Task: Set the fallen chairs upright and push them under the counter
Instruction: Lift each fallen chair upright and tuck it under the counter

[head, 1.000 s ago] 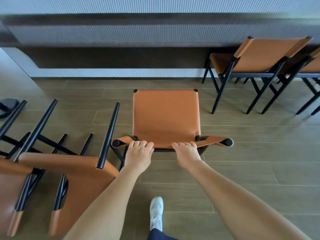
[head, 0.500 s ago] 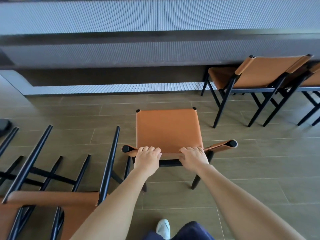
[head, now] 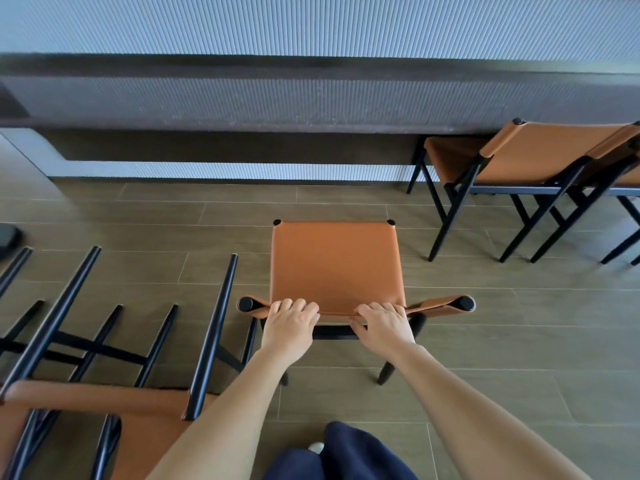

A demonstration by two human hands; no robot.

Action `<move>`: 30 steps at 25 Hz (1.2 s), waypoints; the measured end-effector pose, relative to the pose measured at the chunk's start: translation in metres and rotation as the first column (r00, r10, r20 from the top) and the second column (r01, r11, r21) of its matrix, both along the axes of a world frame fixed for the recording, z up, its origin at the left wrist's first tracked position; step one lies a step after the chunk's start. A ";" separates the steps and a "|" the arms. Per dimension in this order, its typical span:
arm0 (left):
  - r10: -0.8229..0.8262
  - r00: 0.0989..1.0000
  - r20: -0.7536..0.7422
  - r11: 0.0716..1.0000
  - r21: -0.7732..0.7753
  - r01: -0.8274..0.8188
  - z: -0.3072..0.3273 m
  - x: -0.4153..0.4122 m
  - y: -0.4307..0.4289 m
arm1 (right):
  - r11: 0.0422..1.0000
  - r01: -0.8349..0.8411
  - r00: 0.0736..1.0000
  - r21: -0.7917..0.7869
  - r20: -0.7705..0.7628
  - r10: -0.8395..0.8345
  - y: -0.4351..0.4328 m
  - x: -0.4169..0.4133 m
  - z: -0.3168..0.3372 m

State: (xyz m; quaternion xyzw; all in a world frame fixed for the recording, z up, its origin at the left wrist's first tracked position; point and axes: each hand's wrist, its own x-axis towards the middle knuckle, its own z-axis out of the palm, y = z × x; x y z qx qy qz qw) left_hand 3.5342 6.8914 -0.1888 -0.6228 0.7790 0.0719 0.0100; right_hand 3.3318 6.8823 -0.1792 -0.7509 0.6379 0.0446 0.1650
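The left grip (head: 291, 323) and the right grip (head: 384, 325) are both closed over the top edge of the tan backrest (head: 436, 304) of the upright chair (head: 336, 265), fingers curled over its front side and the backs of the hands facing the camera; the two grips sit side by side near the middle of the backrest, with a short stretch of it bare between them. The backrest's black round end caps stick out to either side of the hands. The chair stands on its legs on the wood-look tiled floor (head: 485, 341), its tan seat pointing at the desk (head: 311, 98). It is out in the open, with a band of floor between its front edge and the desk's base. To the left, just beside it, a fallen chair (head: 104, 393) lies on its back with its black legs pointing toward the desk; more legs and tan leather at the left frame edge appear to belong to a second one. At the right, two matching chairs (head: 540, 154) stand upright with their seats tucked under the desk. At the bottom, between the forearms, are a dark blue trouser leg (head: 346, 455) and the tip of a white shoe (head: 316, 446).
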 end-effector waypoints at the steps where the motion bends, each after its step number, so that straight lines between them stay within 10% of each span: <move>1: 0.001 1.000 -0.005 1.000 0.005 -0.001 0.000 0.000 -0.001 | 1.000 -0.004 1.000 0.002 -0.005 0.004 -0.001 0.000 0.000; 9: 0.021 0.998 -0.064 0.998 0.057 -0.018 -0.001 -0.001 -0.003 | 1.000 0.004 1.000 0.017 0.018 -0.005 0.000 -0.001 -0.003; 12: 0.140 0.953 -0.267 0.978 0.190 -0.090 0.013 -0.006 -0.007 | 0.998 0.037 0.969 0.048 0.241 -0.048 0.000 -0.004 0.006; 14: 0.386 0.717 -0.580 0.905 0.389 -0.172 0.033 -0.006 -0.008 | 0.965 0.260 0.778 0.026 0.586 -0.226 0.008 -0.008 0.013; 16: 0.580 0.293 -0.761 0.815 0.537 -0.219 0.053 -0.007 -0.005 | 0.807 0.588 0.465 0.063 0.789 -0.401 0.021 -0.012 0.018; 20: 0.697 -0.296 -0.653 0.583 0.757 -0.296 0.065 -0.022 0.010 | 0.482 0.810 0.057 0.335 0.772 -0.633 0.033 -0.021 0.018; 26: 0.755 -0.630 -0.184 0.265 0.964 0.037 0.053 -0.037 0.008 | 0.212 0.513 -0.478 0.832 0.482 -0.735 0.004 -0.034 0.022; 30: 0.677 -0.724 -0.134 0.271 0.960 0.076 0.046 -0.038 -0.015 | 0.197 0.290 -0.573 0.937 0.334 -0.749 -0.017 -0.035 0.027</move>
